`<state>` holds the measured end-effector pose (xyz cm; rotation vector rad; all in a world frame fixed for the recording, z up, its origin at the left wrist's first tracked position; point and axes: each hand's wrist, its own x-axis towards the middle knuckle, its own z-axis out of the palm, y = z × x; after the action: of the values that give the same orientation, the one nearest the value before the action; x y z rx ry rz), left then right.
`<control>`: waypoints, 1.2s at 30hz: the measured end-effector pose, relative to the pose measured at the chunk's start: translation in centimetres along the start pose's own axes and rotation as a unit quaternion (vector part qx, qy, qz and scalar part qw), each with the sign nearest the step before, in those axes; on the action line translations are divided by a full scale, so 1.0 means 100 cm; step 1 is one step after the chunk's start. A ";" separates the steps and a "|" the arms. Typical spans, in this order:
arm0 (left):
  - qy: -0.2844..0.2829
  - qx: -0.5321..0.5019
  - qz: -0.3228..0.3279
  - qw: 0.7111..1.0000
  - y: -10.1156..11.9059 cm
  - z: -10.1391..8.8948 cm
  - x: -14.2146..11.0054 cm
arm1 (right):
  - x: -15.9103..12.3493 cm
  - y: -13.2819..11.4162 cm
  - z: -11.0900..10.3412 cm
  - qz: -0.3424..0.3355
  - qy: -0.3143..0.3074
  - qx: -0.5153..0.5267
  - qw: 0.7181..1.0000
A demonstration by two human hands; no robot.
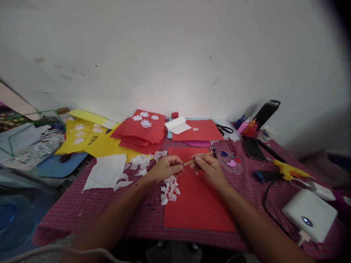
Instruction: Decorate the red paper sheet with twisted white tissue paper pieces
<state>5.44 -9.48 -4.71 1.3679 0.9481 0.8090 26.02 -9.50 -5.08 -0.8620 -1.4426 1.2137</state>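
Note:
Over a sheet of red paper [200,204], my right hand [210,168] is closed round a thin, light-brown wooden stick [189,162], which slants down to the left. The thumb and fingers of my left hand [167,168] pinch together at the stick's left tip. Whether a scrap of paper is also between those fingers is too small to tell. Just below my left hand, small torn pieces of white paper [170,190] lie at the red sheet's left edge. Larger white paper strips [141,160] and a white tissue sheet [105,171] are to the left.
Red sheets [131,133] carrying white paper flowers [146,124] lie at the back, beside yellow paper [102,144]. A white roll [175,124], scissors [225,129], paint bottles [250,128], a phone [253,148], a yellow glue gun [290,170] and a white power box [309,213] stand rightward.

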 end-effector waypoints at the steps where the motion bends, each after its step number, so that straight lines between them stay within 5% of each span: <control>1: -0.002 0.007 0.004 1.000 -0.001 0.000 0.000 | 0.000 0.000 0.000 0.001 -0.001 0.000 1.000; 10: -0.011 0.066 -0.020 0.998 0.002 -0.007 -0.001 | 0.000 0.001 -0.003 -0.009 0.062 0.039 0.997; 16: -0.159 0.214 -0.037 0.963 0.034 -0.035 -0.021 | 0.006 -0.001 -0.011 -0.008 0.133 0.103 0.986; 18: -0.120 0.236 -0.010 0.964 0.039 -0.047 -0.023 | 0.006 -0.001 -0.010 -0.005 0.132 0.102 0.986; 20: 0.037 0.258 0.033 0.965 0.039 -0.061 -0.020 | 0.005 -0.001 -0.009 0.001 0.125 0.096 0.988; 22: 0.198 0.305 0.072 0.929 0.033 -0.074 -0.014 | 0.004 -0.001 -0.007 0.008 0.116 0.090 0.989; 24: 0.271 0.354 0.083 0.891 0.025 -0.084 -0.009 | 0.004 -0.001 -0.006 0.010 0.112 0.082 0.990; 27: 0.267 0.450 0.072 0.849 0.013 -0.090 -0.003 | 0.004 -0.001 -0.006 0.009 0.110 0.069 0.991; 31: 0.185 0.578 0.072 0.792 0.004 -0.085 0.001 | 0.004 0.000 -0.007 0.009 0.104 0.059 0.993; 36: 0.168 0.627 0.049 0.760 -0.006 -0.082 0.005 | 0.003 -0.001 -0.005 0.013 0.093 0.049 0.994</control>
<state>-1.80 -5.62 -5.04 2.4695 1.8893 0.4310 26.45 -9.13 -4.93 -0.9049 -1.2164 1.1808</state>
